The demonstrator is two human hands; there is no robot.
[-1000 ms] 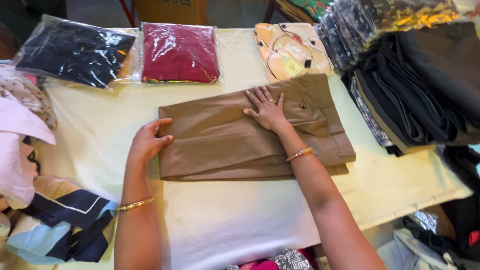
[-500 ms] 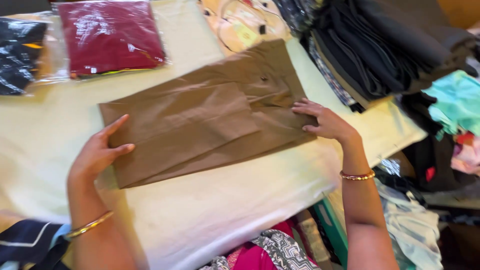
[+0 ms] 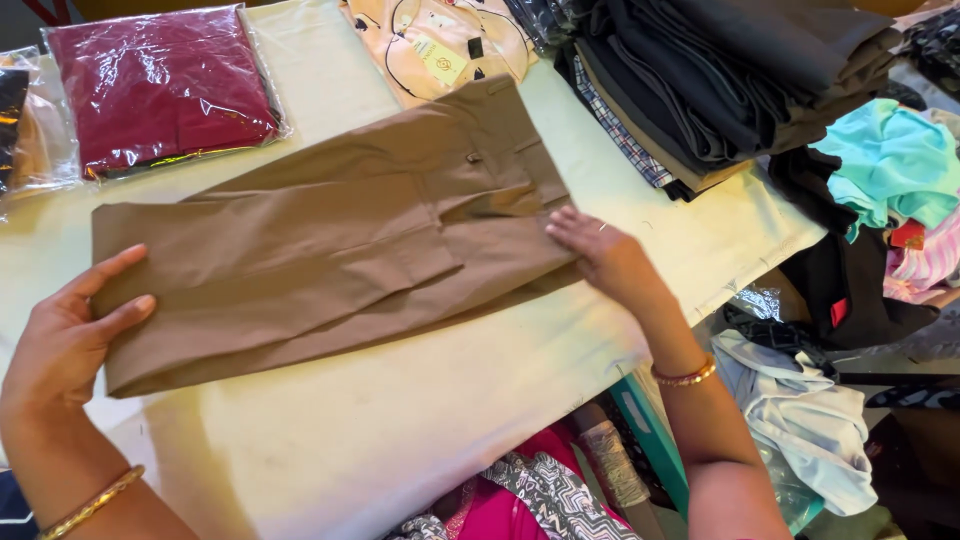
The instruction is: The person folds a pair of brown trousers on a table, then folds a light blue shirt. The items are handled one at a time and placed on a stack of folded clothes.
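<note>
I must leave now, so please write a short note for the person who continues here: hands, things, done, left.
Left hand: open, at the left end of the folded brown trousers.
Right hand: open, fingers at the trousers' right edge.
Trousers lie folded flat on the cream-covered table.
Maroon garment in a clear bag lies beyond them.
Done: trousers folded.
Left: trousers not bagged.

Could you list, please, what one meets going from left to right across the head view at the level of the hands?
Left hand → folded brown trousers → right hand → bare edge of the cream-covered table → black garment hanging off the side → pink striped cloth.
</note>
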